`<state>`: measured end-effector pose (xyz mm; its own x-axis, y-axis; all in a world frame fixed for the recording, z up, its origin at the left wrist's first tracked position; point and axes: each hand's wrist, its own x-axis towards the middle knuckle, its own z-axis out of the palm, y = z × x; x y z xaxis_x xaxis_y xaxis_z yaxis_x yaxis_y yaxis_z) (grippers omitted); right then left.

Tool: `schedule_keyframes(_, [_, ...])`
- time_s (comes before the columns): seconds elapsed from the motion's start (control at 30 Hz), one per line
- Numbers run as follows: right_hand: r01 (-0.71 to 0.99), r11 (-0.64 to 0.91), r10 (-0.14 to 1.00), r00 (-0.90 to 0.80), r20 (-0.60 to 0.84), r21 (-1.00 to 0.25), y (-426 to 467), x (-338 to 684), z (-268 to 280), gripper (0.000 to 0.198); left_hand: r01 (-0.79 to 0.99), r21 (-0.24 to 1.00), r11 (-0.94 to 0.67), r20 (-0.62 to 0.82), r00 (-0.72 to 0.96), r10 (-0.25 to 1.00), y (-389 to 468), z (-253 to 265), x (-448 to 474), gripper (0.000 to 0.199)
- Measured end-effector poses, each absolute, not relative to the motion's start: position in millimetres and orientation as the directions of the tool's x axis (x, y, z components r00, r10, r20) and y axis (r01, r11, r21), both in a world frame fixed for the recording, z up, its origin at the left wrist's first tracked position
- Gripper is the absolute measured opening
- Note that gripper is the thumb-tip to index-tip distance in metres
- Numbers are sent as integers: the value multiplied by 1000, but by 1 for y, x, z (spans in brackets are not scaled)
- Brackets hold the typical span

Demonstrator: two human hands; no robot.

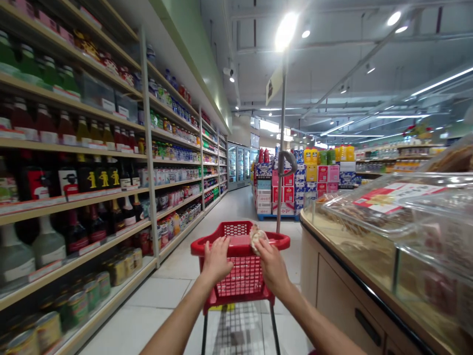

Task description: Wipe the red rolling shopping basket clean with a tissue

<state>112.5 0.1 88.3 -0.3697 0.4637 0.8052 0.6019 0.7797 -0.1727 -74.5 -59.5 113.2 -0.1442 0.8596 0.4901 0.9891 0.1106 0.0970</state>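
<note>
Ahead of me stands a red plastic shopping cart (242,273) with a mesh basket and dark legs. My left hand (218,259) is closed over the left part of its red handle (197,247), fingers laid across the top. On the right side, my right hand (271,261) holds a small crumpled whitish thing (255,237) with brownish spots against the handle; whether it is a wrapper or a tissue I cannot tell. The fingers of that hand partly cover it. Something pinkish shows inside the basket, mostly hidden by the handle.
Shelves of bottles (48,125) and cans (78,306) line the left side. Close on the right is a wooden counter (338,296) with clear plastic food boxes (373,199). Farther on, stacked cartons (288,192) stand beside a metal pole (282,123). Pale floor tiles (166,286) run ahead to glass-door fridges (238,165).
</note>
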Motion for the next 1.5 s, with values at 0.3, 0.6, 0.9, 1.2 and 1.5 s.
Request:
schedule_keyframes(0.3, [695, 672, 568, -260, 781, -257, 20, 138, 92, 45, 994, 113, 2, 531, -62, 845, -64, 110, -48, 64])
schedule_keyframes(0.6, [326, 853, 521, -534, 666, -407, -46, 66, 126, 38, 947, 318, -35, 567, -161, 808, -83, 129, -58, 49])
schedule_keyframes(0.9, [568, 758, 623, -487, 612, -320, 0, 112, 116, 36, 990, 30, -139, 762, 68, 644, -57, 104, -60, 37])
schedule_keyframes(1.2, [568, 761, 590, -405, 699, -313, 3, 106, 100, 40, 984, -88, -154, 809, 161, 565, -42, 105, -50, 34])
schedule_keyframes(1.5, [564, 786, 522, -385, 761, -254, -6, 111, 89, 46, 986, -128, -108, 835, 166, 525, -72, 105, -99, 33])
